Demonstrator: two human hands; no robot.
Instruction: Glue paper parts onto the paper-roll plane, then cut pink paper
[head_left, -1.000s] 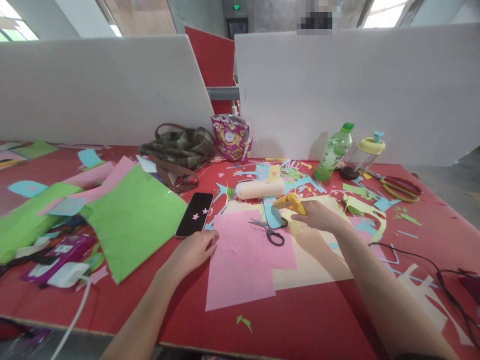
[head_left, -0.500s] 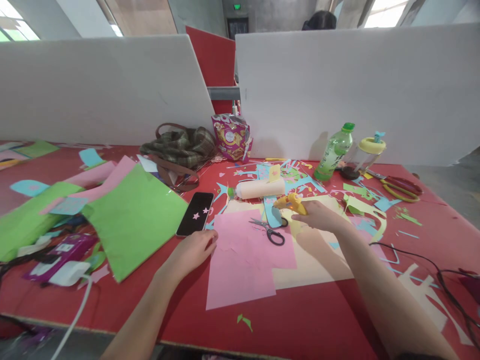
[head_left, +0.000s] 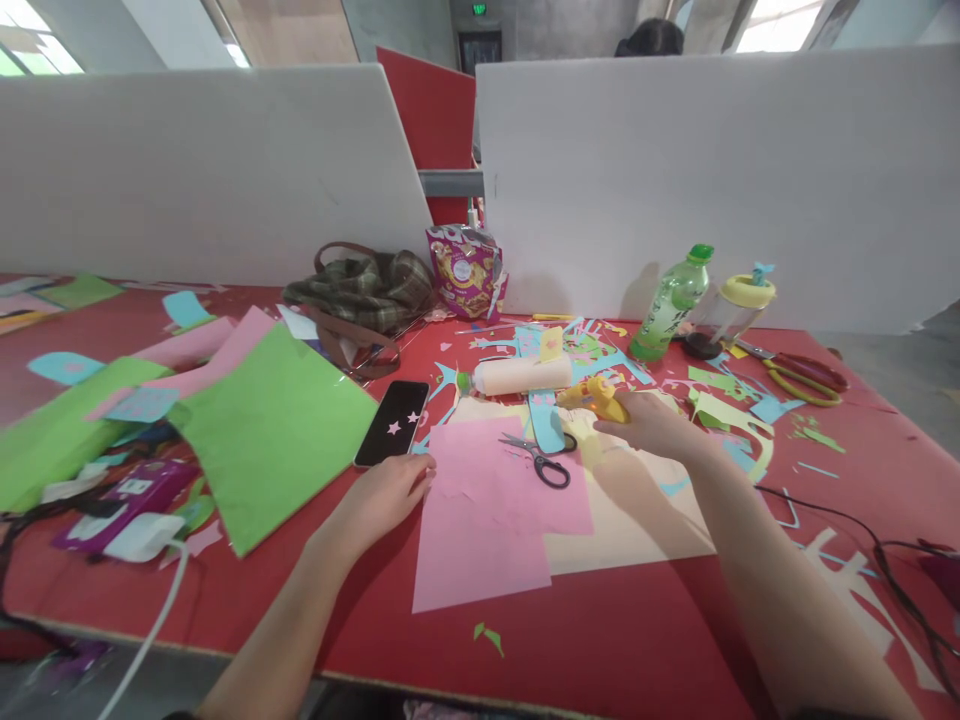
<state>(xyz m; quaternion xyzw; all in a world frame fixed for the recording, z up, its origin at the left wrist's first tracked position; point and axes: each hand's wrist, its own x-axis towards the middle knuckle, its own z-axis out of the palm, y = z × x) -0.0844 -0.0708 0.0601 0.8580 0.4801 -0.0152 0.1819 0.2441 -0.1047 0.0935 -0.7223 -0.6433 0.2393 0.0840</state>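
My right hand (head_left: 651, 424) is closed round a yellow hot glue gun (head_left: 595, 396), its nozzle pointing left above the cream paper (head_left: 637, 520). Black-handled scissors (head_left: 545, 465) lie partly open on pink paper (head_left: 480, 560), just left of that hand. A light blue paper strip (head_left: 546, 425) reaches from a cream-wrapped bottle (head_left: 521, 376) down to the scissors. My left hand (head_left: 394, 490) rests on the table with fingers loosely extended, its tips at the pink paper's left edge. Above it is a phone (head_left: 382, 430) with small pink stars (head_left: 394, 428) on its dark screen.
A green drink bottle (head_left: 671, 305), a yellow-rimmed clear cup (head_left: 735, 310) and large red-and-yellow-handled scissors (head_left: 806, 375) stand or lie at right. Green sheets (head_left: 277, 430) and a white charger (head_left: 146, 535) are at left. A plaid bag (head_left: 367, 285) sits by the white partition.
My right hand has drawn the glue gun slightly to the right. The left hand stays in place, and the whole view shifts a little.
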